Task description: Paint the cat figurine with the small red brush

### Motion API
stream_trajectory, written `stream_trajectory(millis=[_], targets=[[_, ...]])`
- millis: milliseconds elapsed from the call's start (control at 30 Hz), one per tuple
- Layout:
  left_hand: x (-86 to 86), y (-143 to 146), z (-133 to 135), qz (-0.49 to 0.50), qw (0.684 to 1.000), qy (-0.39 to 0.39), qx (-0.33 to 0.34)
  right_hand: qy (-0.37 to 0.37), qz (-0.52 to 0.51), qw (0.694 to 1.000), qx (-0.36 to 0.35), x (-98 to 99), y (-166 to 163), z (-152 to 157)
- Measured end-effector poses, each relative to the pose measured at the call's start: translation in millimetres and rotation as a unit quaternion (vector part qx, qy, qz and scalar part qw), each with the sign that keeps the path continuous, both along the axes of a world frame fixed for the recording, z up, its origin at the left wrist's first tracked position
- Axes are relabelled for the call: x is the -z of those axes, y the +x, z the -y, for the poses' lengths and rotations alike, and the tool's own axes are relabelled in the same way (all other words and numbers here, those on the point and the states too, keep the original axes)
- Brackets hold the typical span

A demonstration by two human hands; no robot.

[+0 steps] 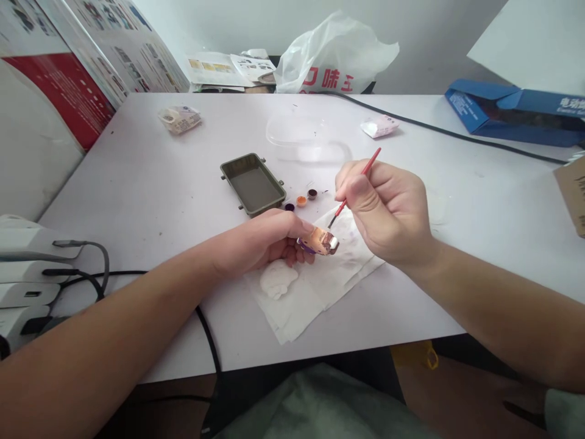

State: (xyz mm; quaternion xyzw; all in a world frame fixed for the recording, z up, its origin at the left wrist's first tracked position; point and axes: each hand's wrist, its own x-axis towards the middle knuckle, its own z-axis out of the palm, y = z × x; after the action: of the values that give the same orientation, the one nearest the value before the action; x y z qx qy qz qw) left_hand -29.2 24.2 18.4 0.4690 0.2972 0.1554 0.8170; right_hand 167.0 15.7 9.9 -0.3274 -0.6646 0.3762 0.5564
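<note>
My left hand [278,235] grips a small figurine [319,239] painted orange, purple and brown, with a white patch at its right end. Between the thumb and fingers of my right hand [388,204] is a thin red paintbrush [368,163]. Its dark tip points down at the figurine's upper edge; whether it touches I cannot tell. Below both hands lie white paper tissues [315,305], and a white lumpy piece [278,278] rests on them beside my left hand. Small paint pots stand just beyond: purple [289,208], orange [301,200] and dark brown [312,194].
An olive rectangular tray [253,183] stands behind my left hand, near a clear plastic lid [306,143]. A blue box [512,113] and a black cable [429,127] lie at the back right. White chargers [31,280] crowd the left edge. A plastic bag [336,55] sits behind the table.
</note>
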Motion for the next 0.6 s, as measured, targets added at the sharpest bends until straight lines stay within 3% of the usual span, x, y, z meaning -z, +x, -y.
stream_trajectory(millis=[433,600], targets=[[1.7,-0.4,0.1,0.002,1.0,0.007,-0.001,-0.012,-0.001,1.0,-0.013,0.8,-1.6,-1.9],[-1.0,0.8,0.3,-0.01,1.0,0.009,-0.003,-0.015,0.037,0.998,-0.058,-1.3,-2.1,1.7]])
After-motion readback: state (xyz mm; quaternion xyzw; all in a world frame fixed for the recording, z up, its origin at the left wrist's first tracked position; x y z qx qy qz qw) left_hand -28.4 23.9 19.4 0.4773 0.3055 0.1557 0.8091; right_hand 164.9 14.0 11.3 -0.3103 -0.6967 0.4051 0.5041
